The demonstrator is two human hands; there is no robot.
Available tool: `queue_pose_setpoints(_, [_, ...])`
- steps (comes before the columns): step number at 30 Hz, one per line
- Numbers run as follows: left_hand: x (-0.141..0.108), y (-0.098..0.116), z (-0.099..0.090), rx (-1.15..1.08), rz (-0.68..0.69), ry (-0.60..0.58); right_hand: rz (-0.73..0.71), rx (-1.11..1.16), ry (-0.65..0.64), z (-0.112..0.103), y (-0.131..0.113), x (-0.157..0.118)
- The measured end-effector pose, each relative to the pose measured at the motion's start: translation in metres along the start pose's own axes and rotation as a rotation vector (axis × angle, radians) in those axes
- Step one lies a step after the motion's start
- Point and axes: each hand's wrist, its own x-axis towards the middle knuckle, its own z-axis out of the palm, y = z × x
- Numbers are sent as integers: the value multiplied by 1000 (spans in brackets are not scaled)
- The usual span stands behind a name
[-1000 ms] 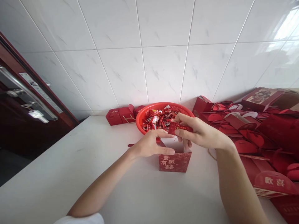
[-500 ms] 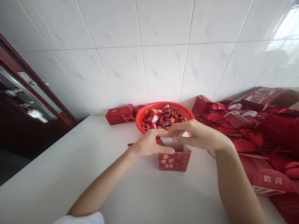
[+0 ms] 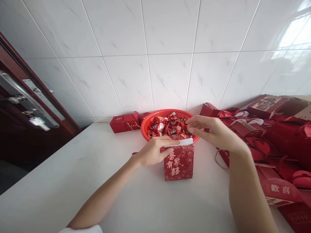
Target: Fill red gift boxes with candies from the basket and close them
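A red gift box [image 3: 179, 165] with pale Chinese characters stands upright on the white table. My left hand [image 3: 153, 150] grips its top left edge, the thumb on the front face and the fingers along a white-backed flap [image 3: 186, 141]. That flap lies low over the box's mouth, so the inside is hidden. Up and to the right of the box is my right hand [image 3: 209, 131], apart from it, fingers loosely bent and open, with nothing visible in them. It overlaps the right rim of a red plastic basket [image 3: 145, 127] full of wrapped candies [image 3: 167, 126].
Several red boxes [image 3: 257, 145] are heaped along the right side. A cord handle [image 3: 220, 161] sticks out from that heap. Two closed boxes [image 3: 123, 123] stand left of the basket against the tiled wall [image 3: 121, 84]. A door with keys [image 3: 39, 123] is at the far left.
The box's mouth was open with both hands over it; the white-backed flap now lies across it under my left fingers. My right hand has moved off, up and to the right.
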Motion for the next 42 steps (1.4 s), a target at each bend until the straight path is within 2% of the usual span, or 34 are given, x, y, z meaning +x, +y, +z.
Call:
queue_pose_setpoints(3, [1, -3, -2, -6, 16, 189, 24, 57, -42, 3, 4, 4])
queue_pose_setpoints(6, [2, -6, -9, -66, -38, 349, 26, 152, -107, 10, 6, 9])
queue_pose_setpoints(10, [2, -6, -16, -152, -111, 460, 5, 248, -210, 20, 8, 15])
queue_pose_setpoints(13, [2, -3, -16, -239, -173, 506, -17, 374, -222, 25, 12, 18])
queue_pose_setpoints(15, [3, -1, -17, -341, -213, 513, -20, 452, -204, 27, 14, 19])
queue_pose_setpoints(20, [5, 2, -18, -515, -254, 429, 20, 664, -161, 30, 15, 21])
queue_pose_setpoints(25, [5, 0, -16, -396, -236, 437, -7, 683, -164, 32, 18, 23])
queue_pose_setpoints(30, [6, -2, -15, -310, -215, 481, -66, 621, -30, 34, 25, 24])
queue_pose_setpoints(35, [7, 0, -13, -282, -207, 490, -86, 578, 42, 32, 24, 26])
queue_pose_setpoints(40, [5, 2, -12, -268, -208, 487, 61, 588, -41, 31, 21, 25])
queue_pose_setpoints(42, [5, 2, -12, -250, -203, 495, 71, 560, -67, 32, 21, 25])
